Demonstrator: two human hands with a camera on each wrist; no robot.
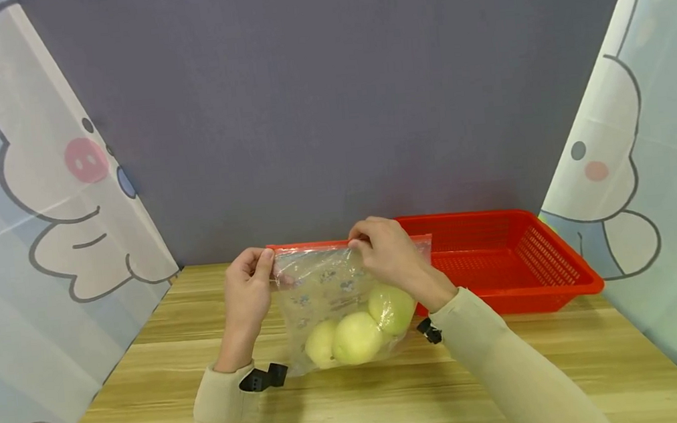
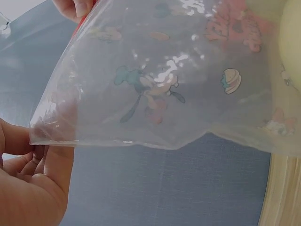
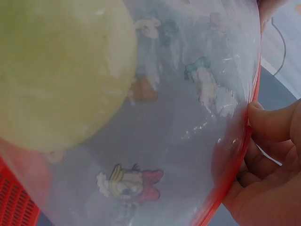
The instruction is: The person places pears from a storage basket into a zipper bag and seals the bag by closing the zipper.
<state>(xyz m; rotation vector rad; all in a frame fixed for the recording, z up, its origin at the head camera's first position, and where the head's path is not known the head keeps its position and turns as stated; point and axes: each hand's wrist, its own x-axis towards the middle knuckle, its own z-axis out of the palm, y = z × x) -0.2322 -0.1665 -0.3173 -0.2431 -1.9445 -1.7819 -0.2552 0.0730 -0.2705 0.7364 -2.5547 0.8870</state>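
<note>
A clear zip bag [image 1: 321, 287] with a red top strip and printed cartoon figures hangs upright between both hands. Inside it, low and toward the right, lie three pale green round fruits [image 1: 357, 337], perhaps apples or pears. My left hand [image 1: 247, 293] pinches the bag's top left corner between thumb and fingers. Further along the red strip, right of its middle, my right hand [image 1: 390, 254] pinches the edge. The right wrist view shows the thumb [image 3: 273, 122] pressed on the red strip, and one fruit [image 3: 61, 70] bulges close to the camera.
Behind the bag on the right, a red plastic basket [image 1: 563, 292] with perforated walls stands on the wooden table [image 1: 166, 388]. A dark grey panel [image 1: 317, 106] rises at the back. Cartoon-printed curtains [image 1: 46, 250] flank both sides.
</note>
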